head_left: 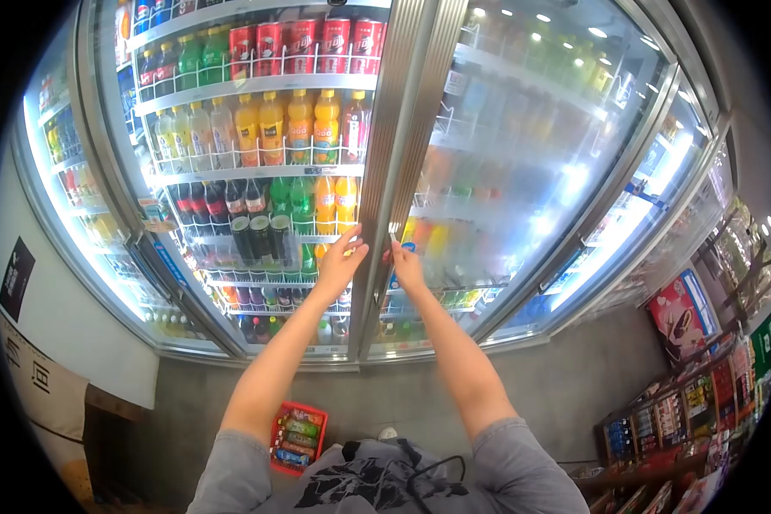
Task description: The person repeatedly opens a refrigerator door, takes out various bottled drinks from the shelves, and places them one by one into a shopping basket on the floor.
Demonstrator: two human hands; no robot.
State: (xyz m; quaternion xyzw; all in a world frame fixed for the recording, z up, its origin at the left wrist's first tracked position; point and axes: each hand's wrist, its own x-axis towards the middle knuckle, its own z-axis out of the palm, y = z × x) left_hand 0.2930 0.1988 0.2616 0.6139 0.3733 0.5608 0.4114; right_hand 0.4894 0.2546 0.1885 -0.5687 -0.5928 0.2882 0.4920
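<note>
My left hand (341,264) is raised in front of the left glass door, beside its metal frame (375,171). Its fingers are apart and it holds nothing; whether the fingertips touch the frame I cannot tell. My right hand (406,265) is closed at the edge of the fogged right glass door (510,163), its fingers curled around the door handle (393,233). Behind the left glass stand orange drink bottles (299,127), red cans (301,45) and dark cans (260,238) on wire-fronted shelves. Fog blurs the bottles behind the right door.
A red basket (298,437) with several colourful packages stands on the grey floor (368,390) near my feet. More lit cooler doors (86,188) are at both sides. Snack racks (672,411) and a red box (682,313) stand at the right.
</note>
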